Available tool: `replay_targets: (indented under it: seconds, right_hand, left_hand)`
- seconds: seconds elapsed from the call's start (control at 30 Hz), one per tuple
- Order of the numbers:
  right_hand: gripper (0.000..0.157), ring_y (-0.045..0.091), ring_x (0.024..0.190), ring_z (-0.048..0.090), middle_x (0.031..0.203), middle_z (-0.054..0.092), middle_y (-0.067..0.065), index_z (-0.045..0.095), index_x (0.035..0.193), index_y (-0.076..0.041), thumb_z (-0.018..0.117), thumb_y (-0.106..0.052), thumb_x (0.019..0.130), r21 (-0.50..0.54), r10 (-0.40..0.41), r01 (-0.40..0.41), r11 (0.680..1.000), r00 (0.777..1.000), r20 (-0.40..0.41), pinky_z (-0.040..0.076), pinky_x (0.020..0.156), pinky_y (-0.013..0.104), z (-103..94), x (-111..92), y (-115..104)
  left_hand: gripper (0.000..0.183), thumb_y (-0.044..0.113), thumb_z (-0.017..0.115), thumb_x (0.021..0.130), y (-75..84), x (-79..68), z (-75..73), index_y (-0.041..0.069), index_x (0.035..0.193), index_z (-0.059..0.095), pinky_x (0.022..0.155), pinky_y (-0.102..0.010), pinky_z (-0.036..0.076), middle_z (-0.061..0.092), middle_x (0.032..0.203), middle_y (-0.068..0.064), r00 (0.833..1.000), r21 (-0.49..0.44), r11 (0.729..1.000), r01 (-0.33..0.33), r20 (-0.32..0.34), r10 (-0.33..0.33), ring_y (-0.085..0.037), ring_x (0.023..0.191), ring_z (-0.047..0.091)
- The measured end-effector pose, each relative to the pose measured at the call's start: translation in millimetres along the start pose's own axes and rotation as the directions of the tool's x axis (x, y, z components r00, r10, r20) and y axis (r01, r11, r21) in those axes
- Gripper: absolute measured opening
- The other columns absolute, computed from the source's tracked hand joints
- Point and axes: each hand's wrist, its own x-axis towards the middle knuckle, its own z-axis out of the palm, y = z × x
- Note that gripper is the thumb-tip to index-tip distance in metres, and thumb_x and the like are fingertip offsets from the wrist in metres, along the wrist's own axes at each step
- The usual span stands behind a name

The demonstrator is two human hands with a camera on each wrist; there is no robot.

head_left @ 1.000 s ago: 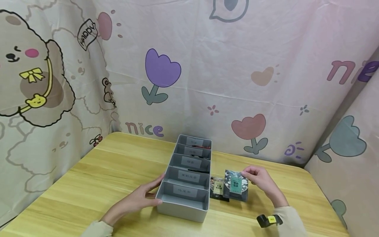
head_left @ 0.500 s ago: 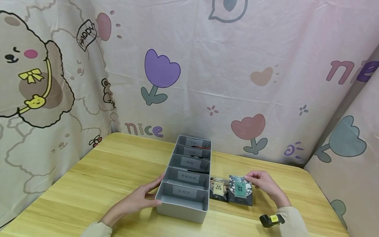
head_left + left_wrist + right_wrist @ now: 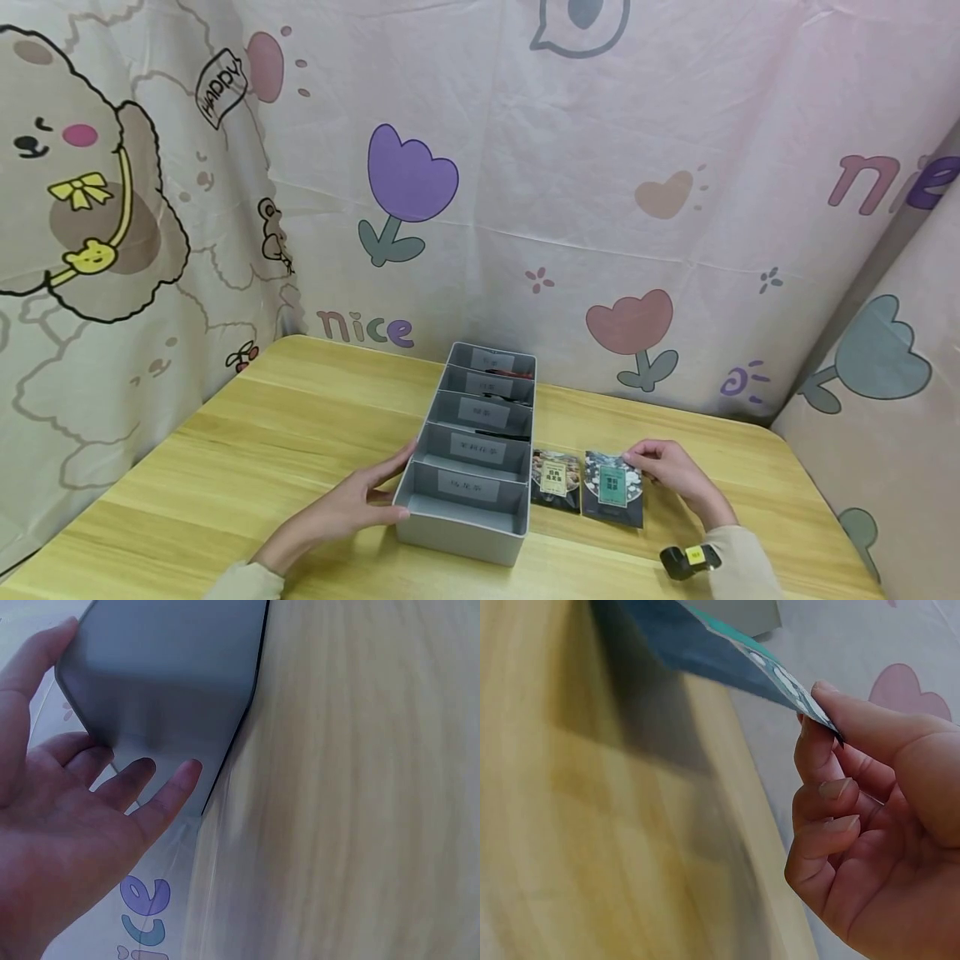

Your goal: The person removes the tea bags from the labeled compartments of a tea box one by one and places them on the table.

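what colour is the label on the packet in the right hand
The label is green; it shows best in the head view.

Pale cloth [image 3: 517, 183] printed with tulips [image 3: 412, 179] and cartoon animals [image 3: 93, 187] hangs behind and beside a wood-grain table [image 3: 300, 417]

"happy" and "nice" on the patterned cloth [image 3: 510, 192], "经典乌龙茶" on the yellow label [image 3: 553, 477] of one packet [image 3: 556, 482]

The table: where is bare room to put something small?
Free: the patch of table between the box, the left hand and the left curtain; a smaller patch behind the right hand, before the back curtain. Crowded: right of the box, where the yellow-label packet and green-label packet are close together.
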Motion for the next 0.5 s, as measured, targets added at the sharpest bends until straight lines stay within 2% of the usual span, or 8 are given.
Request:
replay_targets:
  seconds: [0.2, 0.5]
  right_hand:
    - [0.017, 0.014, 0.066, 0.047, 0.076, 0.059, 0.001, 0.069, 0.094, 0.002, 0.067, -0.014, 0.091, -0.069, 0.001, -0.003, 0.998, 1.000, -0.030, 0.040, 0.053, 0.022, 5.2, 2.1, 3.7]
    - [0.013, 0.016, 0.072, 0.047, 0.080, 0.063, 0.003, 0.069, 0.089, 0.002, 0.068, -0.011, 0.090, -0.163, -0.068, 0.052, 0.985, 0.993, -0.093, 0.040, 0.059, 0.024, 11.5, 2.0, 0.1]
  left_hand:
    - [0.081, 0.012, 0.066, 0.092, -0.2, 0.1, -0.3, 0.008, 0.155, 0.015, 0.102, -0.032, 0.041, 0.011, 0.156, -0.025, 1.000, 0.003, 1.000, -0.002, -0.001, 0.002, -0.046, 0.137, 0.020]
    - [0.080, 0.011, 0.065, 0.092, -0.5, 0.6, -0.4, 0.007, 0.154, 0.015, 0.101, -0.031, 0.041, 0.011, 0.156, -0.025, 1.000, -0.005, 1.000, -0.007, 0.000, 0.007, -0.045, 0.137, 0.019]
